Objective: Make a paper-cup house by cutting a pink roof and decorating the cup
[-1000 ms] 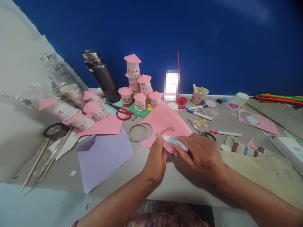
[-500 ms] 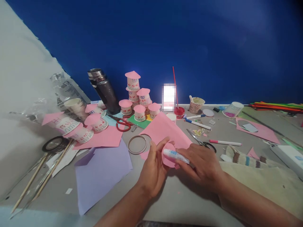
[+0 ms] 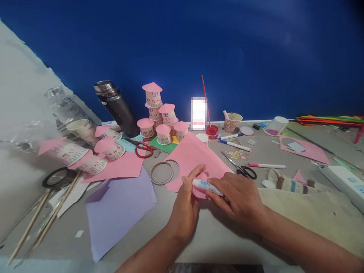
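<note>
The left hand (image 3: pixel 184 206) pinches a small rounded pink paper piece (image 3: pixel 200 193) between thumb and forefinger, its fingers (image 3: pixel 197 171) narrow on the paper's edge; the right hand (image 3: pixel 241 201) holds a white glue tube with a blue label (image 3: pixel 207 186), fingers closed round it, the tube lying across the pink piece with its tip by the left thumb; both hands hover low over the grey counter (image 3: pixel 222 235); just beyond the fingers lies a large pink paper sheet (image 3: pixel 193 155); a thin metal ring (image 3: pixel 161 184) sits near the left fingers' outer side; black-handled scissors (image 3: pixel 241 169) lie just beyond the right fingers; a pale purple paper sheet (image 3: pixel 119 208) lies left of the left wrist.
</note>
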Demonstrator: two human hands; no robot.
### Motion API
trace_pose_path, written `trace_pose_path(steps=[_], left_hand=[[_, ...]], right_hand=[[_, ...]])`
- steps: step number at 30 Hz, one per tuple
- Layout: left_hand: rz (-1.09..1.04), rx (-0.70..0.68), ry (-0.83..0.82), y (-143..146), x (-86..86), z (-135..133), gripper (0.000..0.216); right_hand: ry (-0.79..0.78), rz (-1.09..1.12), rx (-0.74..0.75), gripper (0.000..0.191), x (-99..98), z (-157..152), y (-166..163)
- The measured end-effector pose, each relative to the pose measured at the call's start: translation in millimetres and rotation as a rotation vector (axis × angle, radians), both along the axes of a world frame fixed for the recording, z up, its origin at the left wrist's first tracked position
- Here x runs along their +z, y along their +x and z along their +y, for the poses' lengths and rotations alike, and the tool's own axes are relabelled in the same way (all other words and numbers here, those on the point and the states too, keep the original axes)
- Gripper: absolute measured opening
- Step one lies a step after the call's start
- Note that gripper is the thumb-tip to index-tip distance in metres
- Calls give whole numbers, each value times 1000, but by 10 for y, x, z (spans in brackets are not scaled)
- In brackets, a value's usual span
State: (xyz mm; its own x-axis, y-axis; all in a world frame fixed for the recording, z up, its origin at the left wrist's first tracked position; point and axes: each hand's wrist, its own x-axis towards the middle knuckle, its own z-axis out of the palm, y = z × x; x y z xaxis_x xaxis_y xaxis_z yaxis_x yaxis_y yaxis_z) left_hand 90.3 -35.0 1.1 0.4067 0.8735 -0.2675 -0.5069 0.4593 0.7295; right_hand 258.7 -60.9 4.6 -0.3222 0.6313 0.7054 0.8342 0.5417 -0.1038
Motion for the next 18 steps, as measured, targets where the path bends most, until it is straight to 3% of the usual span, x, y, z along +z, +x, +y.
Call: trace_pose_path(steps=[18], left_hand=[[-20, -37, 106, 26, -4, -60, 80]], right_hand=[[12, -17, -84, 27, -15, 9, 47]])
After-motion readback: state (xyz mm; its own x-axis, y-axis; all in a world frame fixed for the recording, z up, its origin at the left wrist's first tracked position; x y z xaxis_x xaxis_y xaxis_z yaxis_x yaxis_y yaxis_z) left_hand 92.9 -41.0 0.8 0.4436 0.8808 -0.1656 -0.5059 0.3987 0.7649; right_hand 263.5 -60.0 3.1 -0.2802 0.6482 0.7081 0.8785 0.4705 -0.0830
